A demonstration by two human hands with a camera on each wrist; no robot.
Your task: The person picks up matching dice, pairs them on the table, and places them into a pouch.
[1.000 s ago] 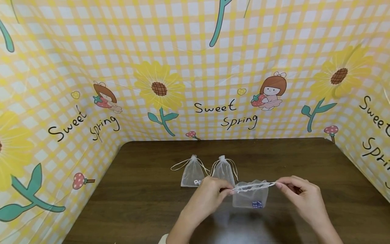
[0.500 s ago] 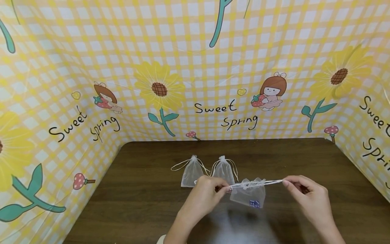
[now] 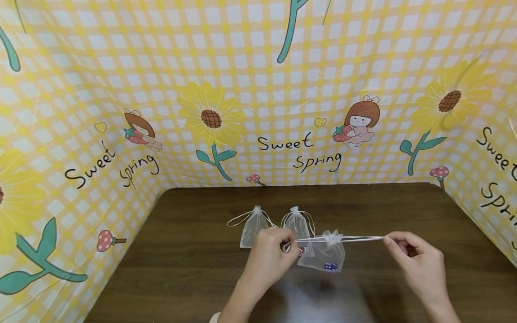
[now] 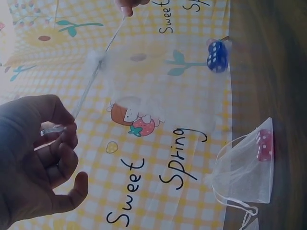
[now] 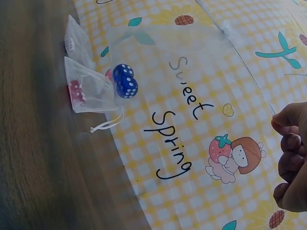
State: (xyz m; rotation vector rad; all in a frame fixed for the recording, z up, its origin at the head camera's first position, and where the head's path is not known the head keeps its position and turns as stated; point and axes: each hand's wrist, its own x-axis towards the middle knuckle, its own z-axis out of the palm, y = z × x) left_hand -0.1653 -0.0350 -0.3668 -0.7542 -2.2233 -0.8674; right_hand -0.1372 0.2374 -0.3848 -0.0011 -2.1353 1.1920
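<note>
A sheer white drawstring bag point(image 3: 319, 255) hangs between the two hands, its neck gathered into a tight ruffle. Blue dice point(image 5: 125, 81) with white dots lie in its bottom corner. My left hand point(image 3: 270, 253) pinches the cord on the left of the neck between thumb and index finger. On the other side, my right hand point(image 3: 418, 264) pinches the far end of the drawstring point(image 3: 363, 238), which is stretched taut. In the left wrist view, the left hand's other fingers are loosely curled.
Behind the hands, two more sheer bags stand on the dark wooden table point(image 3: 181, 269). The left bag point(image 3: 252, 229) is partly covered by my left hand; the other bag point(image 4: 249, 167) holds red dice point(image 4: 265, 145). A yellow checked cloth point(image 3: 250, 89) rises around the table.
The hands have drawn apart, the right one moving right and the left one slightly left. The bag's wide mouth has bunched shut, and the bag has shifted left and tilted.
</note>
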